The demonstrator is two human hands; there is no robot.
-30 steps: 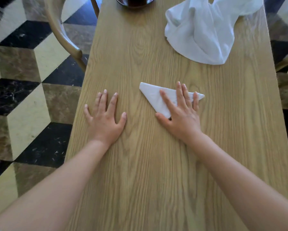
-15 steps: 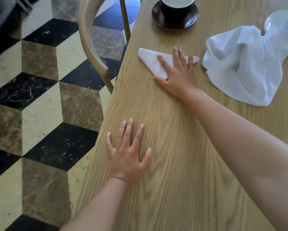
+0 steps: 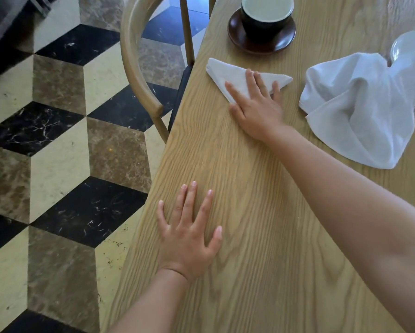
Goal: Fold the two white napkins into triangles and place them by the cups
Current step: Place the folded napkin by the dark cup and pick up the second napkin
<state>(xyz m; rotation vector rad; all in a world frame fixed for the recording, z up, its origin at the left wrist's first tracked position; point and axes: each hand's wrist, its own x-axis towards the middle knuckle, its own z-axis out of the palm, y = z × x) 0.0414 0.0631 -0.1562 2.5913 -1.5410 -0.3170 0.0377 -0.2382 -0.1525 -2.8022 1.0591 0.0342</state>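
A: Where does the folded white cloth napkin triangle [image 3: 235, 76] lie?

B: Flat on the pale oak worktop [image 3: 249, 212], just in front of the dark cup with the pale inside [image 3: 266, 13] on its brown saucer [image 3: 240, 39] — near it, not touching. The person's right hand [image 3: 257, 104] rests on it, fingers straight and spread, pressing rather than grasping.

A: And the other hand?

B: The left hand [image 3: 189, 231] lies flat on the bare wood nearer the person, fingers relaxed, its grip released and holding nothing.

A: The second napkin?

B: The crumpled white cloth napkin [image 3: 360, 111] sits unfolded to the right, one end draped against a clear glass vessel [image 3: 408, 46] at the edge of view.

A: How will that cloth handle?

B: Probably light, soft and limp — it keeps no shape of its own, so it likely wants spreading flat before any fold. Pinching two neighbouring corners looks the sensible hold. Pulling carelessly might tug the glass, which seems the one fragile thing close by.
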